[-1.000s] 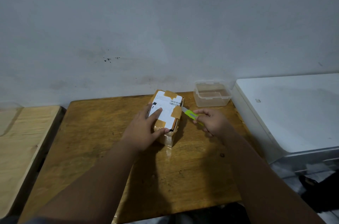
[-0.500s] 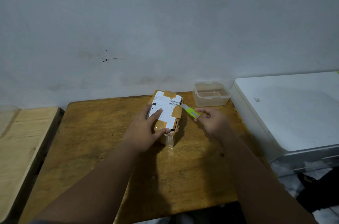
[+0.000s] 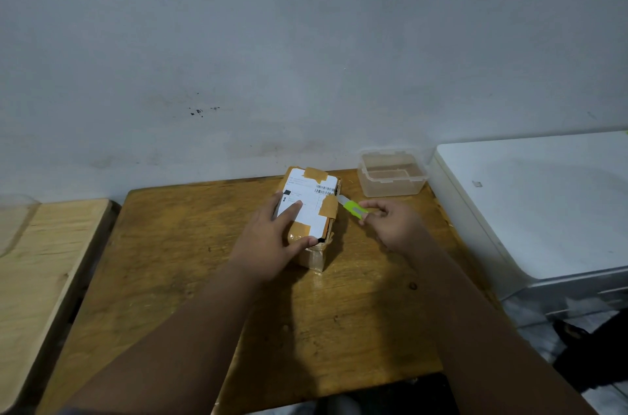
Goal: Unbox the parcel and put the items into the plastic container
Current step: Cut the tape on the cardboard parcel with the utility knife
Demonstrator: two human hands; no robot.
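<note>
A small brown cardboard parcel [image 3: 314, 200] with a white shipping label and brown tape lies on the wooden table [image 3: 204, 261]. My left hand [image 3: 272, 237] presses flat on the parcel's top, thumb at its near corner. My right hand [image 3: 390, 227] holds a lime-green box cutter [image 3: 351, 209], whose blade touches the parcel's right side near the taped edge. An empty clear plastic container [image 3: 392, 173], lid off, stands at the table's back right corner.
A white appliance [image 3: 543, 203] stands right of the table, close to my right arm. A lighter wooden surface [image 3: 40, 261] adjoins the table on the left. A grey wall rises behind the table.
My right hand has moved the cutter farther along the parcel's right side, away from me. My left hand stays pressed on the parcel.
</note>
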